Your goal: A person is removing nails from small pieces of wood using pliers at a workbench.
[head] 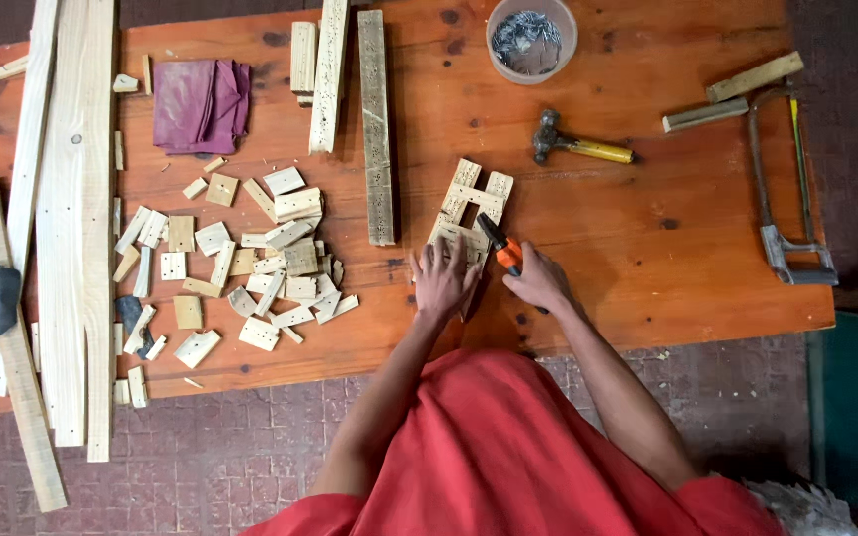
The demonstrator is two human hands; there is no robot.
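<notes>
A small frame of light wooden slats (473,205) lies on the orange-brown table (647,248), near its front edge. My left hand (443,279) presses flat on the frame's near end, fingers spread. My right hand (538,281) grips a tool with an orange and black handle (501,247), its tip pointing at the frame's right slat. Both forearms reach up from a red garment at the bottom of the view.
A pile of several small wood offcuts (250,263) lies to the left, with a purple cloth (201,104) behind it. Long planks (71,218) run along the left side. A hammer (578,146), a tub of nails (531,38) and a hacksaw (786,189) sit at the right.
</notes>
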